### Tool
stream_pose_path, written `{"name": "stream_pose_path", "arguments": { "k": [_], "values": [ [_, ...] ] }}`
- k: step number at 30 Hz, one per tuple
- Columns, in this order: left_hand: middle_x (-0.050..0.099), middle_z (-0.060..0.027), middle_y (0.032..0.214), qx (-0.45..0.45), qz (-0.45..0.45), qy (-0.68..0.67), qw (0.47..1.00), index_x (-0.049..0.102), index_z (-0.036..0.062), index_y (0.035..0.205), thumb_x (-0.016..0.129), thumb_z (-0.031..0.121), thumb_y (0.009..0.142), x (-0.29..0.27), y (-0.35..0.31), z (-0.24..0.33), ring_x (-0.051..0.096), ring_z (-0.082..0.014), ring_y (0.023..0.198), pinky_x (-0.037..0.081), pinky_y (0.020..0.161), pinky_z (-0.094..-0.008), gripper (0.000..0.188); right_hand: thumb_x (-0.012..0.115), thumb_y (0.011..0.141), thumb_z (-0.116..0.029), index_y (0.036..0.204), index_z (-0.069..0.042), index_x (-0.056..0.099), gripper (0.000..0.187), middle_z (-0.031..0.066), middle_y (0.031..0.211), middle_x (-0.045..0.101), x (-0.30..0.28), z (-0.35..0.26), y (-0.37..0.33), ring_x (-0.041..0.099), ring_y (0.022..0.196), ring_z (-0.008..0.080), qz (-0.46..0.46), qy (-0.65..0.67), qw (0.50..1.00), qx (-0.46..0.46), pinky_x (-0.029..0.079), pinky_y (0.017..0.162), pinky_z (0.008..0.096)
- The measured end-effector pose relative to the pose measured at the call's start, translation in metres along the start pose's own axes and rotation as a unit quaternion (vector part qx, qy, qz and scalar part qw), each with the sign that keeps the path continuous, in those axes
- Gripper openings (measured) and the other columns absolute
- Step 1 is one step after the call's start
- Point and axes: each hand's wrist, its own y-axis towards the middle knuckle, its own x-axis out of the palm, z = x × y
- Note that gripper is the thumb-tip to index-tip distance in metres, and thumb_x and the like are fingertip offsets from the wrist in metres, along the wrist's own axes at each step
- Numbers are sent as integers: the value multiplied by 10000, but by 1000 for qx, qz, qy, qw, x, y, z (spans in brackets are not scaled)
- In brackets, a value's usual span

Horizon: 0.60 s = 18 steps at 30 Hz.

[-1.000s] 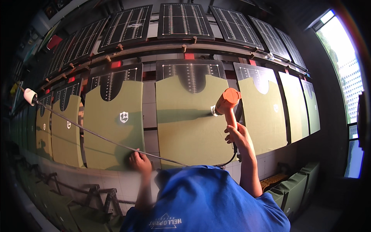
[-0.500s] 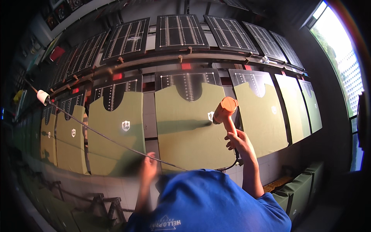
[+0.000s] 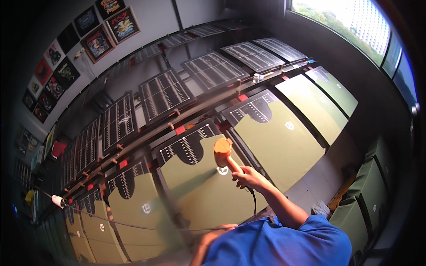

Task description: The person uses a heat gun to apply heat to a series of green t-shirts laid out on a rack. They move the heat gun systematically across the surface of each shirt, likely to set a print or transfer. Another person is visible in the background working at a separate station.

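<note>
The orange dryer [image 3: 223,150] looks smooth plastic, the olive garment panel [image 3: 206,194] matt cloth.

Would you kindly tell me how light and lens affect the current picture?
Head view: the window is overexposed at upper right; a soft shadow streaks the green cloth lower left of the orange hair dryer; the row of black boards bows with fisheye distortion; the corners fall dark.

The blower [image 3: 223,148] is above fabric [image 3: 199,190] on a board [image 3: 188,148], before the rail [image 3: 206,101].
</note>
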Motion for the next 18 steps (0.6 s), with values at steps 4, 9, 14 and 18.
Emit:
{"name": "stream_pose_path", "arguments": {
  "k": [4,9,14,18],
  "values": [
    [593,-71,1337,-14,-7,-58,998,598,27,1282,483,318,1020,15,42,15,542,-186,1222,424,1028,-293,408,623,933,-323,1097,-35,585,333,32,915,640,-45,5,-25,612,703,108,-4,12,1000,6,526,643,270],
    [625,-113,1284,67,-76,47,994,557,-12,1313,510,293,1008,28,119,82,553,-193,1213,395,1058,-303,434,618,938,-314,1160,-31,573,363,32,911,642,-136,20,-48,609,694,106,57,38,998,-1,528,627,265],
    [639,-135,1256,-13,-121,-64,991,540,8,1336,507,265,1004,52,204,147,582,-226,1179,416,1027,-312,422,619,922,-340,1107,-11,579,380,56,901,638,-254,25,-67,617,712,122,113,62,992,7,534,634,286],
    [664,-101,1207,51,-145,21,988,575,18,1300,516,222,991,82,275,163,585,-228,1163,423,1010,-310,374,626,919,-338,1041,-11,577,353,54,877,627,-344,30,-70,618,685,128,130,82,988,-12,525,604,284]
  ]
}}
